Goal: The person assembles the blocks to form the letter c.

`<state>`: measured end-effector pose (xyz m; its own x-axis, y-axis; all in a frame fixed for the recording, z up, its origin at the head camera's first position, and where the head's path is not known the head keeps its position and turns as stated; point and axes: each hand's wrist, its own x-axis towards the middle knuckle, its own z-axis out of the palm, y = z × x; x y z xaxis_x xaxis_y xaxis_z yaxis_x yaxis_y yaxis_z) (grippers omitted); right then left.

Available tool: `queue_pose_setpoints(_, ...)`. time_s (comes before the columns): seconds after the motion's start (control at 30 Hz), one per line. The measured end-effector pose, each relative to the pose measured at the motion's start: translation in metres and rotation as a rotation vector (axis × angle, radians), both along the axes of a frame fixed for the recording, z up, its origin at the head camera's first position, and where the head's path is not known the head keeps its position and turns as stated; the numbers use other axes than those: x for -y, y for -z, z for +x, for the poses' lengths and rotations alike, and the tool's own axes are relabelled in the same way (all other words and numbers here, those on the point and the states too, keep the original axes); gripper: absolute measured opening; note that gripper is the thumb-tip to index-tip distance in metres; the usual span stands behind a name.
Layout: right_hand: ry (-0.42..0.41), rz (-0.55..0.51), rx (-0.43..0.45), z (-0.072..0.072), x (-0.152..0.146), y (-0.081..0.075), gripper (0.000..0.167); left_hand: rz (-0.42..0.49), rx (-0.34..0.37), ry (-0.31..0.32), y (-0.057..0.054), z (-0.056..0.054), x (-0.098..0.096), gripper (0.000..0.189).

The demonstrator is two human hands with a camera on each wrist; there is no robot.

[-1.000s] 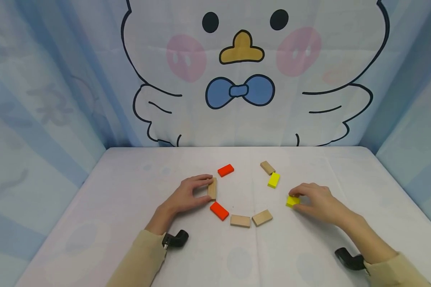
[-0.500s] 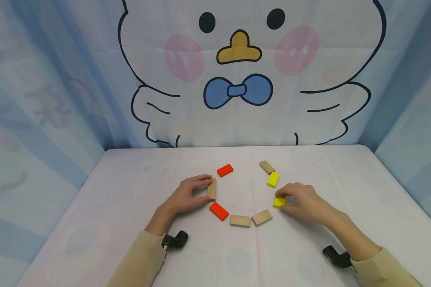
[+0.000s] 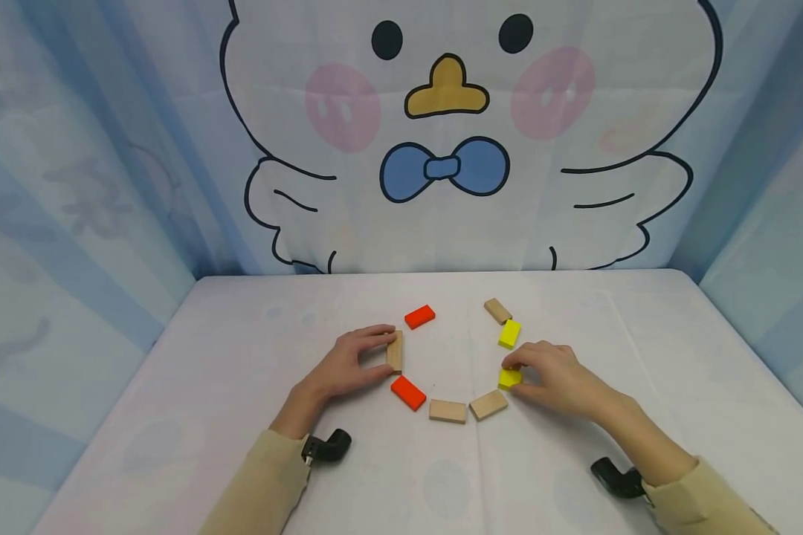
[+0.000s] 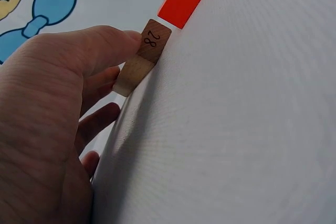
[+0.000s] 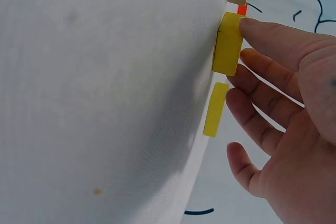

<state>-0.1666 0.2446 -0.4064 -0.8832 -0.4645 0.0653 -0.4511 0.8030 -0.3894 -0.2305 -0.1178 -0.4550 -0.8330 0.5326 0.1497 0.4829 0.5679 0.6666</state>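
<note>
My left hand (image 3: 348,362) pinches a plain wooden block (image 3: 395,353) by its two ends, at the left of a rough ring of blocks. The end of that wooden block (image 4: 150,40) facing the left wrist camera bears the number 28. At the right side, my right hand (image 3: 562,379) holds a yellow block (image 3: 509,379) between thumb and fingers. Close by lie a second yellow block (image 3: 509,334) behind it and a wooden block (image 3: 488,405) in front. A red block (image 3: 409,392) sits right at the near end of the left hand's block.
Another wooden block (image 3: 447,412) lies at the front of the ring. Farther back are a red block (image 3: 419,316) and a wooden block (image 3: 498,310). The white-covered table (image 3: 274,312) ends at a printed curtain (image 3: 444,230).
The right hand has moved left with its yellow block, bringing it between the other yellow block and the front wooden block. The left hand stays in place on its block.
</note>
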Motion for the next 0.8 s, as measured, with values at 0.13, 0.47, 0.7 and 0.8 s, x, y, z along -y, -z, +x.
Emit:
queue_pose_setpoints(0.13,0.001,0.001,0.002,-0.0001,0.0005,-0.0022,0.028,0.001,-0.001,0.003,-0.0017,-0.0011,-0.0004,0.054)
queue_pose_setpoints(0.47,0.002,-0.002,0.015,-0.0011,0.0012,-0.0041,0.029,0.003,0.015,0.005,-0.0048,-0.0006,0.0003,0.054)
queue_pose_setpoints(0.7,0.010,-0.003,0.020,-0.0005,-0.0002,-0.0072,0.030,0.006,0.008,0.010,-0.0043,-0.0022,0.0010,0.054)
queue_pose_setpoints(0.8,0.012,-0.008,0.029,-0.0007,-0.0009,-0.0080,0.029,0.005,0.008,0.011,-0.0042,-0.0029,0.0013,0.054)
